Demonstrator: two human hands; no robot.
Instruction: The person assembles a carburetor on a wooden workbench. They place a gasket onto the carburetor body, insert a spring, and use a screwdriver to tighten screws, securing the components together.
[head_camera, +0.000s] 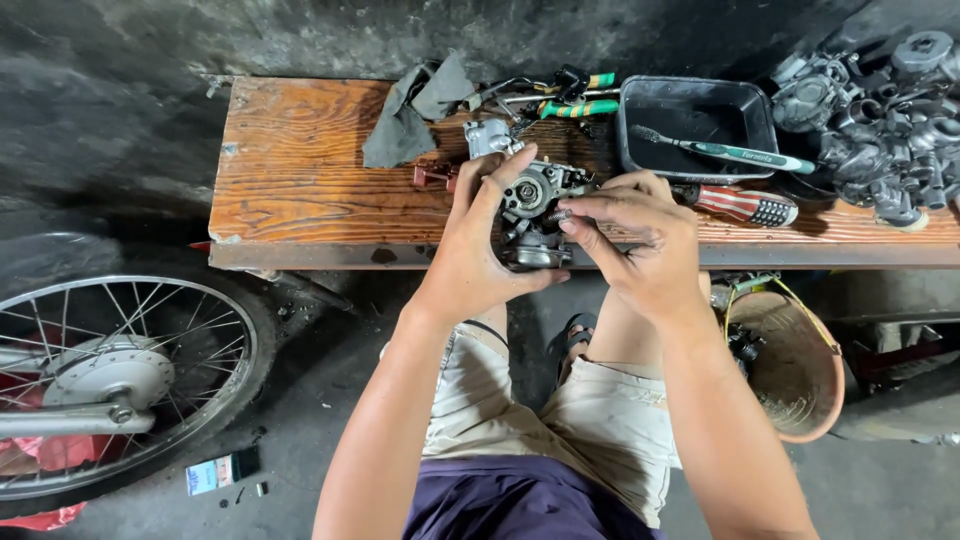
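Wooden bench (300, 170) in a dim workshop: left hand (478, 245) grips a carburetor (535, 205) at its front edge.
Right hand (640, 240) pinches a small spring (556, 214) against it; a slip could send the spring to the floor.

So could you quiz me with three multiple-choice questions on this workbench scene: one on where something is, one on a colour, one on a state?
1. Where does the toothbrush lie?
A. across the black tray
B. on the floor
C. in the bucket

2. What colour is the rag?
A. yellow
B. grey
C. white

3. How is the carburetor held?
A. it lies alone on the bench
B. it hangs from a hook
C. the left hand grips it while the right hand pinches a small part at it

Answers:
1 A, its handle rests on the tray's rim.
2 B, the cloth at the bench's back edge is dull grey.
3 C, both hands close around it above the bench's front edge.
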